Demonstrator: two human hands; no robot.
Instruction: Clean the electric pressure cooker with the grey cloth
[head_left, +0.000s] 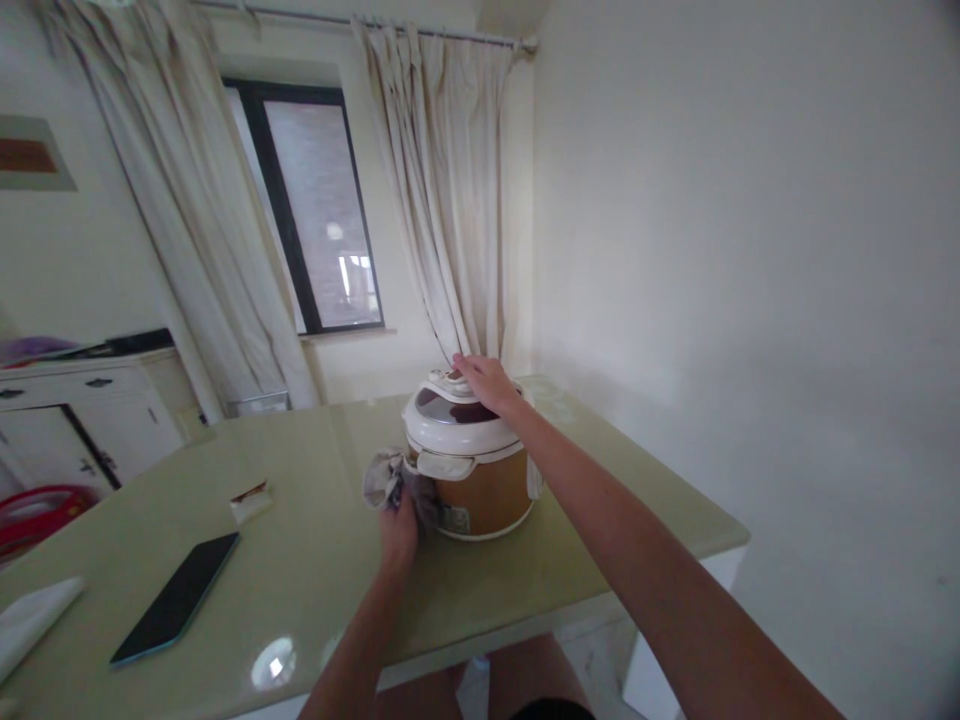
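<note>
An electric cooker (489, 492) with a tan body and a white and dark lid (450, 432) stands upright on the table. My left hand (400, 528) is closed around a crumpled grey cloth (385, 478), pressed against the cooker's left side; part of the cloth and the fingertips are hidden. Across the top of the lid lies my right hand (487, 384), with its fingers stretched toward the back of the lid handle (448, 384). The undersides of those fingers are out of sight.
The pale green table (322, 560) carries a dark tablet-like slab (178, 598), a small packet (252, 502) and a white object (34, 620) at left. A white cabinet (120, 405) and a red round object (45, 515) stand beyond. Curtains (457, 190) hang behind; a wall (735, 250) borders the right.
</note>
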